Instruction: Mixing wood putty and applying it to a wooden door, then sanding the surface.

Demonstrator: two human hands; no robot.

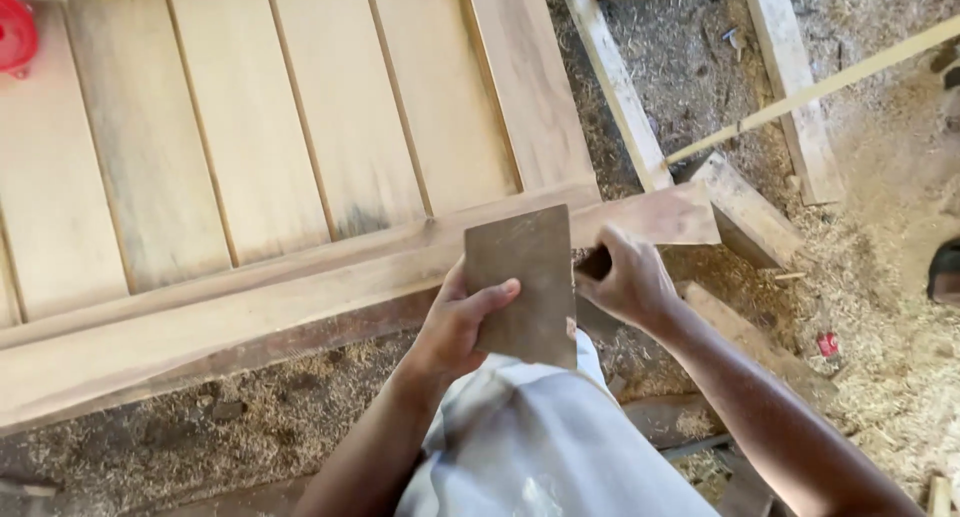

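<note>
My left hand (458, 322) grips a flat brown rectangular sheet (520, 277), likely sandpaper or thin board, with the thumb across its lower face. It is held upright in front of a large panelled wooden door (250, 147) lying flat. My right hand (630, 277) is closed on the sheet's right edge, with a small dark object showing between its fingers. The door's bottom rail (200, 327) runs just behind both hands.
Sawdust and shavings (880, 347) cover the ground. Loose timber battens (790, 77) and a thin strip lie at the upper right. A red object (15, 32) sits at the top left edge. My light-coloured garment (540, 437) fills the bottom centre.
</note>
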